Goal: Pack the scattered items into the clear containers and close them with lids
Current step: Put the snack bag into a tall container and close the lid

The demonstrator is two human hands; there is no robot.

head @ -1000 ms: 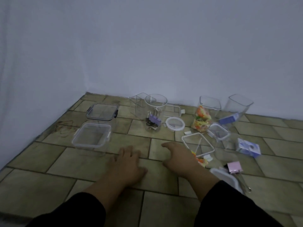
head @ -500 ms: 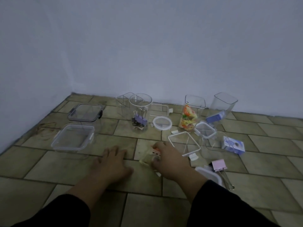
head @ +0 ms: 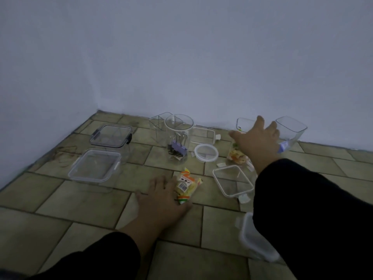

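Half done at best; got binder clips [head: 177,150] in the round jar [head: 179,126], snacks [head: 237,157] in the tall container [head: 242,124] far right, round lid [head: 206,152] loose between them; left hand [head: 161,201] flat, touching a snack packet [head: 186,185] near centre; right hand [head: 258,138] spread, reaching over that tall container.

Location: a plain indoor room, probably domestic; I cannot fix it closer. I work directly on the floor [head: 80,199], laid in worn, tan rectangular tiles with dark joints. A pale painted back wall [head: 201,57] and side wall [head: 30,87] meet in a corner [head: 97,110]. Light is dim. Clear containers [head: 94,166] of household storage type stand on the tiles.
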